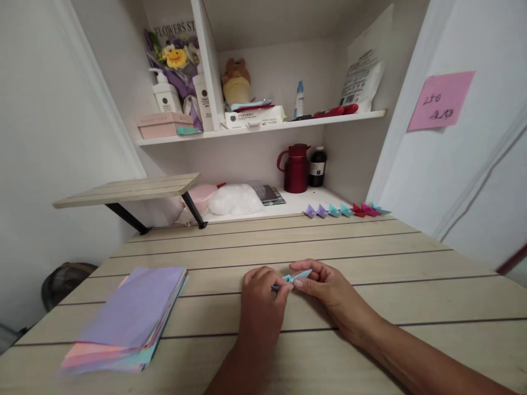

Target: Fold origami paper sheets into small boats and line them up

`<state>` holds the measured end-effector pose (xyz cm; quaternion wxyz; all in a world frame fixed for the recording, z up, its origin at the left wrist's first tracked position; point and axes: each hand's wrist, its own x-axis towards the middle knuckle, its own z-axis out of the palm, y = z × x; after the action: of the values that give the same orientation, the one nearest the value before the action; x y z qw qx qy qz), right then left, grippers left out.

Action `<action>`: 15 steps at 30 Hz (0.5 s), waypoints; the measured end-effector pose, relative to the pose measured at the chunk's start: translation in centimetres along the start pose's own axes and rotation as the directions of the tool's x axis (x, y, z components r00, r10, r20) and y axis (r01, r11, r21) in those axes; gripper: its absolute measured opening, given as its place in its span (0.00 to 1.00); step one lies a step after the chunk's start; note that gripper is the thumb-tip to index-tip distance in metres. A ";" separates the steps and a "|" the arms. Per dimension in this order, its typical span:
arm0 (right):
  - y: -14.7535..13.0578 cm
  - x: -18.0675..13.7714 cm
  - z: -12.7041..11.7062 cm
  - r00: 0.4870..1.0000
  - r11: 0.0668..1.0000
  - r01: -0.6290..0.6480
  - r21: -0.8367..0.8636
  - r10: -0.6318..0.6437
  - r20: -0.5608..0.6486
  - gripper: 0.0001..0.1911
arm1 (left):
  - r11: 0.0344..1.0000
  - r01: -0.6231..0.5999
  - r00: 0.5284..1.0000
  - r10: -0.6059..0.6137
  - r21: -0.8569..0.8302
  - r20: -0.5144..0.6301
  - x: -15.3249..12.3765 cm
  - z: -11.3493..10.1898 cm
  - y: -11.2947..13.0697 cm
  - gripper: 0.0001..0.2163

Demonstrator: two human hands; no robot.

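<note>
A small light blue folded paper [302, 275] is held between my two hands over the middle of the table. My left hand [264, 293] pinches its left end, with the fingers curled over. On the other side, my right hand [325, 285] grips it between thumb and fingers, and a pointed tip sticks up there. Fingers cover part of the paper, so its full shape is hidden. At the table's far right edge stands a row of small folded paper boats [334, 210] in purple, blue, red and pink.
A stack of coloured paper [132, 307], purple on top, lies at the left. Behind it a small raised wooden shelf [127, 189] stands on black legs. A red jug [296, 169] and a dark bottle [317, 166] stand in the cabinet at the back.
</note>
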<state>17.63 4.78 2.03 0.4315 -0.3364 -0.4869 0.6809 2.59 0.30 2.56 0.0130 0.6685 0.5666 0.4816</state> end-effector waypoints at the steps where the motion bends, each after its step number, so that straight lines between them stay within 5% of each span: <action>1: -0.1 0.0 0.1 1.000 1.000 0.007 -0.024 -0.007 -0.013 0.19 | 1.000 0.007 1.000 -0.007 0.008 0.001 0.0 -0.1 0.1 0.10; 6: -0.5 0.0 0.3 0.989 0.973 0.132 -0.187 -0.143 -0.046 0.13 | 0.996 0.086 0.996 -0.087 0.023 0.006 0.1 -0.1 0.2 0.10; 15: -0.4 0.2 -0.5 0.955 0.879 0.292 -0.376 -0.288 0.068 0.09 | 0.975 0.216 0.975 -0.218 -0.044 -0.047 -0.4 0.5 -0.1 0.05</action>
<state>18.14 5.20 2.26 0.4522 -0.3337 -0.6572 0.5023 2.86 0.29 1.95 0.0636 0.5895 0.6272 0.5051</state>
